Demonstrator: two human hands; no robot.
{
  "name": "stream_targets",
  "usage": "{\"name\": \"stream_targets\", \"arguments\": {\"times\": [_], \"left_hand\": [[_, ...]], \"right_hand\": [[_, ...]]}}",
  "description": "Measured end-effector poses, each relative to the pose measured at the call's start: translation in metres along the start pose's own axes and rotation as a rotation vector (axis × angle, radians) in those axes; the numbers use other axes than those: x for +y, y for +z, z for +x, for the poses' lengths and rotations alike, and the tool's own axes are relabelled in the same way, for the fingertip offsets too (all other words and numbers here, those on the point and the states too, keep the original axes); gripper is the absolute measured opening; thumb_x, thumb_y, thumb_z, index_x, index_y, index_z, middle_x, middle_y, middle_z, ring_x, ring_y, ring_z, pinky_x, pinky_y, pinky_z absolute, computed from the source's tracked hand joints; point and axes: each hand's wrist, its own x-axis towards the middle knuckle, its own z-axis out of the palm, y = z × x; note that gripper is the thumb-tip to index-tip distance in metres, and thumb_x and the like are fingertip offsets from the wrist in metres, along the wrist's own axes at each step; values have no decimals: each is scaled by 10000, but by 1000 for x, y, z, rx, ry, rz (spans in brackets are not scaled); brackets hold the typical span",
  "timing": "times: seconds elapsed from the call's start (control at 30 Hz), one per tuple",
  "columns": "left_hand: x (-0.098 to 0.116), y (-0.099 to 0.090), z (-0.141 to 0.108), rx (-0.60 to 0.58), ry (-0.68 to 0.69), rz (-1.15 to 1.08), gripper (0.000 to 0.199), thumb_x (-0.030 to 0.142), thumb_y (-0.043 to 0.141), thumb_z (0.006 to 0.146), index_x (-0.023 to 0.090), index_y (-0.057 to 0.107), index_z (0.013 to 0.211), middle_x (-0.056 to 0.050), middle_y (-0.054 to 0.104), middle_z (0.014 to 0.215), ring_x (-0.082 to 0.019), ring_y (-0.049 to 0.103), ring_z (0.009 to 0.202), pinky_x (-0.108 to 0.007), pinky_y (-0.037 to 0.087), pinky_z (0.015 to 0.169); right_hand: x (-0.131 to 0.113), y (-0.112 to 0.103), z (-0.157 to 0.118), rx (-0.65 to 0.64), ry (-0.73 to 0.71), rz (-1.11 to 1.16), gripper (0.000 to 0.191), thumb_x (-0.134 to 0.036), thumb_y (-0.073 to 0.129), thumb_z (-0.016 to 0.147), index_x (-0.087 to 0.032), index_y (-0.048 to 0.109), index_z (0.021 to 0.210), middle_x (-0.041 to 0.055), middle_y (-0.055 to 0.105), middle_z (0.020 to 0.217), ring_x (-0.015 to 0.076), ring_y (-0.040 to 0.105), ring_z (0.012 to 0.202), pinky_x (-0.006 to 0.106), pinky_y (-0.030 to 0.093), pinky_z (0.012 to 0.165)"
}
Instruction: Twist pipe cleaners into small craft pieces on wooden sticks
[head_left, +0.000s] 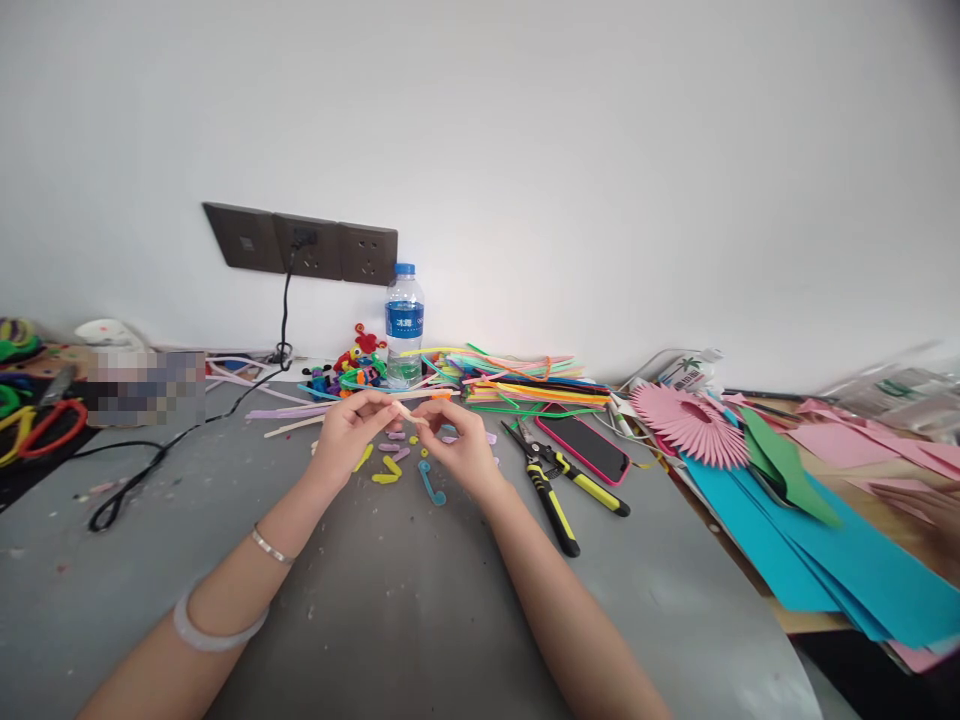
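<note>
Between my fingertips is a short, pale cream piece of pipe cleaner (407,412). My left hand (346,438) pinches its left end, and my right hand (463,448) pinches the right end. Both hands are raised a little over the grey table (390,610). Below them lie several yellow pipe cleaner pieces (386,478), small purple pieces (395,436) and a blue piece curled at its ends (429,482). Right of my right hand, yellow-and-black pliers (553,478) rest with their handles apart.
Behind my hands stand a water bottle (405,330), a bundle of coloured pipe cleaners (517,378) and small colourful figures (352,365). A pink-cased phone (585,445) lies right. Blue paper (780,545) and another person's hand (919,502) are farther right. A black cable (157,460) crosses the left.
</note>
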Motion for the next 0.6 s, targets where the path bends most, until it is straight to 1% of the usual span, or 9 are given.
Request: {"name": "stream_targets", "arguments": {"times": [0.23, 0.4, 0.53, 0.6], "left_hand": [[-4, -2, 1, 2, 6, 34, 332, 473, 812, 696, 174, 719, 807, -38, 743, 757, -159, 673, 625, -291, 594, 660], [-5, -3, 1, -13, 25, 61, 299, 459, 792, 728, 180, 728, 817, -33, 735, 767, -154, 663, 634, -284, 582, 664], [-4, -4, 1, -5, 40, 90, 279, 451, 787, 735, 187, 736, 808, -32, 728, 768, -157, 656, 662, -278, 571, 680], [-4, -5, 1, 0, 51, 109, 279, 457, 785, 733, 189, 740, 800, -36, 732, 779, -162, 654, 683, -278, 568, 686]], "right_hand": [[1, 0, 0, -2, 6, 4, 121, -175, 564, 817, -173, 672, 871, 15, 650, 759, 129, 561, 663, 249, 475, 649], [1, 0, 0, -2, -8, -13, 126, -175, 561, 818, -173, 673, 876, 17, 657, 760, 129, 569, 662, 248, 483, 647], [1, -1, 0, 4, -56, -49, 128, -169, 554, 833, -177, 670, 887, 23, 667, 779, 131, 577, 664, 252, 494, 647], [2, -1, -1, 7, -111, -109, 139, -164, 545, 851, -185, 669, 909, 26, 665, 790, 137, 582, 677, 257, 496, 650]]}}
